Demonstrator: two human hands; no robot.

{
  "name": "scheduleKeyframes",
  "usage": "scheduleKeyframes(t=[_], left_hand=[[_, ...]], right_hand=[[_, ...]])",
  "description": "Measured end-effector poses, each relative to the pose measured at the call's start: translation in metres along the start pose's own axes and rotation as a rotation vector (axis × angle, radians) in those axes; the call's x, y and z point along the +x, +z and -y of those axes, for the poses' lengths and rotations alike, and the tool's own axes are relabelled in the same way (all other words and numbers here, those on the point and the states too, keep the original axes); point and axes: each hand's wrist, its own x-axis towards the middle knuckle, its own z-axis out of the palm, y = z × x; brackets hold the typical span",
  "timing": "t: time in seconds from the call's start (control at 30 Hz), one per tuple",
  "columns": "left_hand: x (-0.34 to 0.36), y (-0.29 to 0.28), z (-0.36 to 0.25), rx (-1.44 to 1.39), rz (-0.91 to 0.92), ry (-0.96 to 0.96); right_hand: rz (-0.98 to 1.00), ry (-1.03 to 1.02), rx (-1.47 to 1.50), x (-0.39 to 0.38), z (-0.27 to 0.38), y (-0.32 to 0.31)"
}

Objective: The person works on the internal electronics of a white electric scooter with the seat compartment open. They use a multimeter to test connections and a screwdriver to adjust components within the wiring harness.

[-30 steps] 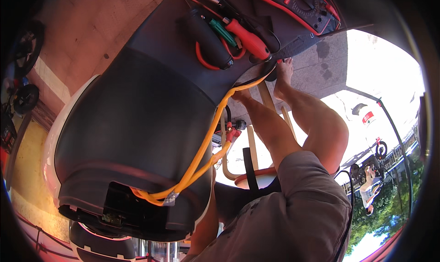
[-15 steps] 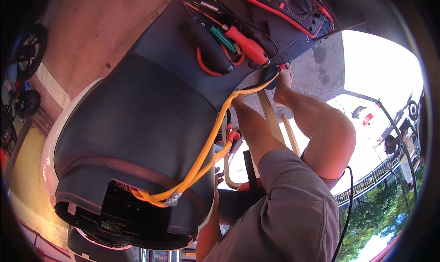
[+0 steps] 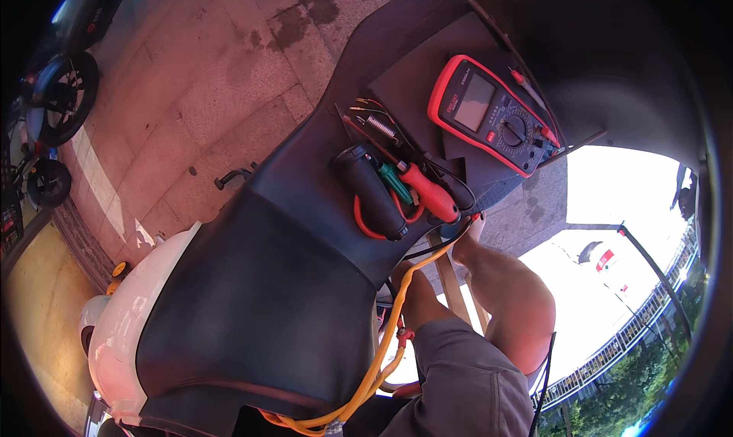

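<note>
Neither my left hand nor my right hand shows now. My bent legs, in grey shorts (image 3: 458, 376), are to the right of the black scooter seat (image 3: 252, 307). A yellow-orange cable (image 3: 391, 322) runs up from the dark gap at the seat's lower end, along its right side. Its far end is by a small red piece near the seat's edge. Another branch carries a red connector (image 3: 405, 335). Tools lie on the seat's far part: a red-handled screwdriver (image 3: 431, 194), a green-handled tool (image 3: 392, 182), a black cylinder (image 3: 372, 192) and a red multimeter (image 3: 489, 114).
White bodywork (image 3: 141, 322) borders the seat on the left. Paving (image 3: 221, 78) spreads beyond it, with parked two-wheelers (image 3: 65, 101) at the far left. Wooden legs of a stool or stand (image 3: 449, 284) show between my legs. A railing (image 3: 634, 338) and greenery are at right.
My view has shifted, so the seat and tools sit lower in the picture. A forearm and fingers beside the seat's lower right side have gone out of view. The tools look unmoved on the seat.
</note>
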Motion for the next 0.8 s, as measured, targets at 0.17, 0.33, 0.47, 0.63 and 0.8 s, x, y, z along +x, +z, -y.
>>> scheduleKeyframes(t=[0.17,0.33,0.47,0.63,0.8], left_hand=[[0.041,0.014,0.011,-0.064,0.063,-0.007],[0.099,0.063,-0.015,-0.174,0.137,-0.220],[0.081,0.095,-0.027,-0.495,0.593,-0.493],[0.055,0.105,-0.005,-1.126,1.005,-0.440],[0.084,0.090,0.032,-1.074,1.166,-0.447]], right_hand=[[-0.019,-0.068,-0.049,-0.020,-0.006,-0.001],[-0.062,-0.156,-0.120,-0.062,-0.005,-0.032],[-0.082,-0.248,-0.181,-0.102,0.008,-0.059],[-0.136,-0.415,-0.355,-0.133,0.010,-0.075],[-0.294,-0.662,-0.826,-0.170,0.002,-0.113]])
